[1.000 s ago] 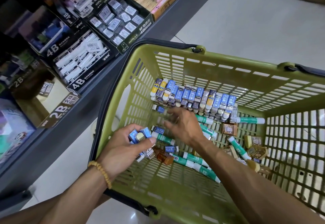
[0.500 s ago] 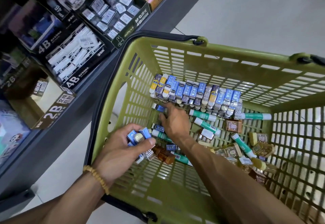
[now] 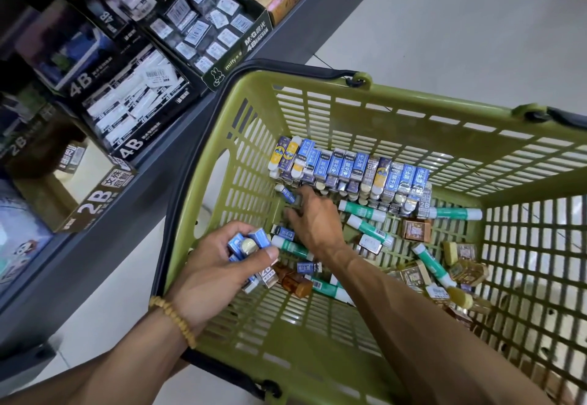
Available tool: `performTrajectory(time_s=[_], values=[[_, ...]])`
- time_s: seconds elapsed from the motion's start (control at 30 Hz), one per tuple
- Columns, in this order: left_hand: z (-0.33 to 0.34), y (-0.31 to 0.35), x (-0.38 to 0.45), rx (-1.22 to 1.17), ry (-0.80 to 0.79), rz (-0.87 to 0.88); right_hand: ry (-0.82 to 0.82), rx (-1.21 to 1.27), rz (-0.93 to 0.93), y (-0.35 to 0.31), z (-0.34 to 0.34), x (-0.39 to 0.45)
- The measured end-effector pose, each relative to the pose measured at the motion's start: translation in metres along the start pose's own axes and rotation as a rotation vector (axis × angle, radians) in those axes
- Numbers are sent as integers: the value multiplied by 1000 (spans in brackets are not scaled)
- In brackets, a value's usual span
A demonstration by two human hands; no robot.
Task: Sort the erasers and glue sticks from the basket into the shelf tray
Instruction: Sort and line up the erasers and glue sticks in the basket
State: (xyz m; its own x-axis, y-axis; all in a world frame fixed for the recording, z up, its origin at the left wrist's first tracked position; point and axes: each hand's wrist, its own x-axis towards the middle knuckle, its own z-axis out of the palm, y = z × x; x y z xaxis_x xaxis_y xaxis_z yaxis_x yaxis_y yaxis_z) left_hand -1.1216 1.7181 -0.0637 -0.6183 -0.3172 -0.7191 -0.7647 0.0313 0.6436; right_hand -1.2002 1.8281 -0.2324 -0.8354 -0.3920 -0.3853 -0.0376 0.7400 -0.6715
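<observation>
Shop floor: basket w/ erasers, glue sticks.

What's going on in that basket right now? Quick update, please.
Left hand grips a bunch of blue erasers. Right hand reaches down among loose erasers on the basket floor. Glue sticks lie close beside it.

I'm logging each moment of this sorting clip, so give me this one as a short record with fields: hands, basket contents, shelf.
left hand: grips a bunch of blue erasers over the basket
right hand: reaches down among loose blue erasers on the basket floor; grip cannot be told
basket: green, slotted walls
far wall: row of erasers stacked
floor: green-and-white glue sticks, brown packets
shelf: boxes marked 4B and 2B
</observation>
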Motion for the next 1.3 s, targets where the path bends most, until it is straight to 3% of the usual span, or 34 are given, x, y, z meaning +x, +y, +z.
performTrajectory(time_s=[0.1, 0.23, 0.33, 0.43, 0.77, 1.1, 1.3], values=[[0, 0, 0, -2, -1, 15, 30, -100, -24, -4, 5, 0], [-2, -2, 2, -4, -1, 28, 55, 58, 4, -4, 1, 2], [-2, -2, 3, 4, -5, 35, -237, 180, 41, 2, -15, -6], [-1, -1, 3, 7, -5, 31, -446, -6, 18, 6, -28, -11], [-2, -5, 5, -8, -6, 57, -198, -232, -126, -6, -6, -24], [-2, -10, 8, -44, 36, 51, -226, 154, 16, -2, -42, -38], [8, 3, 10, -202, 43, 40, 118, 279, 115, -8, -91, -38]])
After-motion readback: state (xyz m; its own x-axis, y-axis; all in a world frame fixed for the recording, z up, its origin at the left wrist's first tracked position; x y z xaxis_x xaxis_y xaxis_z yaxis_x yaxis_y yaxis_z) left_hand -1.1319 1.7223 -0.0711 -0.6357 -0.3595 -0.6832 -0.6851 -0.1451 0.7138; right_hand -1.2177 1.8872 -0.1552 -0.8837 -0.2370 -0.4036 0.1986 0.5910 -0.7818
